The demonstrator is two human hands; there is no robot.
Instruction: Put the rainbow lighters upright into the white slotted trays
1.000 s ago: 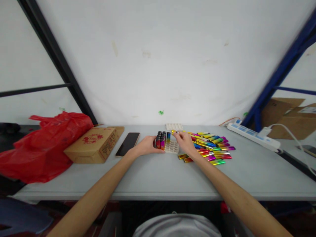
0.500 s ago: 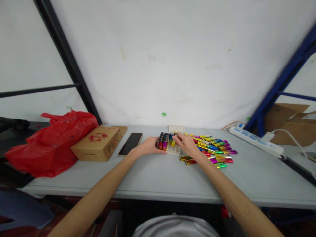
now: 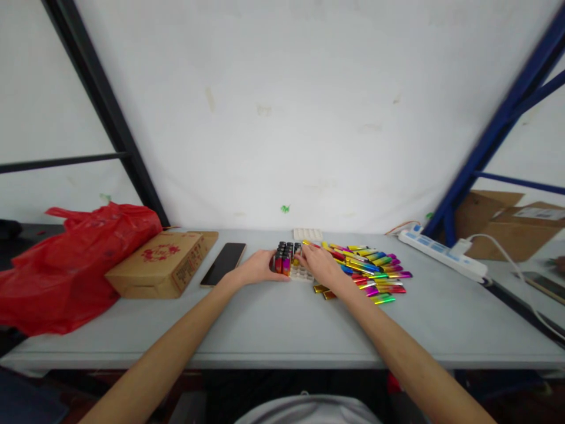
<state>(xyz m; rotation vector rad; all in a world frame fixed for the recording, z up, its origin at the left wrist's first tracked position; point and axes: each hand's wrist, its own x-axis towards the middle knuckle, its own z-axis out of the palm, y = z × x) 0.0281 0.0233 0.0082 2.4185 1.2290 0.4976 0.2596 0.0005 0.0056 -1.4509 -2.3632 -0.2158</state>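
Sticks (image 3: pixel 286 257) in shiny colours stand in a white tray (image 3: pixel 301 273) near the desk's (image 3: pixel 273 318) back edge. Left hand (image 3: pixel 256 270) curls round its left side, holding it. Right hand (image 3: pixel 318 265) bends over it, covering part; I cannot tell what it grips. Loose sticks (image 3: pixel 375 271) lie right, phone (image 3: pixel 223 263) and box (image 3: pixel 161 265) left.

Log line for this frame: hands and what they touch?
left hand: against tray side | right hand: over tray, grip unclear | upright tubes: in tray | loose tubes: piled right of tray
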